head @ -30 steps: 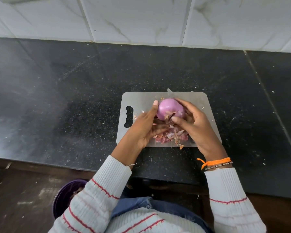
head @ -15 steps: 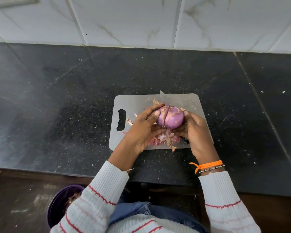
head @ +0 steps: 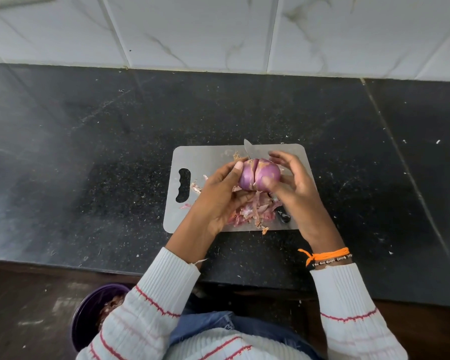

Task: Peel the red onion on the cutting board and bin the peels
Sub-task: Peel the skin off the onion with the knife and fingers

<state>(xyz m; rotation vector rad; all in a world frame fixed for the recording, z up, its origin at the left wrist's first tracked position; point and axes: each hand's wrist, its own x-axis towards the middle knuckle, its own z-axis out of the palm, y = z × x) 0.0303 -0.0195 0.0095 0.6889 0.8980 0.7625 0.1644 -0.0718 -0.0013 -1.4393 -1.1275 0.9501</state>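
Both hands hold the red onion [head: 259,174] up just above the cutting board [head: 208,157]. The left hand [head: 220,194] has its fingers curled round the onion's left side and underside, thumb lying along the top left, so its grip is closed on the bulb. The right hand [head: 294,184] presses its thumb against the onion's near right side while the other fingers arch over the far side (whether those fingertips actually touch the skin cannot be told from this view). The onion is purple and glossy, with a slit running from top to bottom down its middle.

Under the hands, a heap of pinkish peels [head: 252,213] lies on the near half of the board, with a few scraps scattered towards the board's handle slot [head: 183,185] and one bit at the near edge. A knife [head: 247,149] lies on the board beneath the onion: its blade tip points away from the person, and its black handle end shows near the right wrist.

The board sits on a black speckled counter [head: 89,165] backed by white marbled wall tiles [head: 192,29]. Below the counter edge, at the person's left, stands a purple bin [head: 89,315] with some peel scraps inside. An orange thread bracelet [head: 327,254] and a beaded one circle the right wrist, above a white, red-striped sleeve [head: 348,307].
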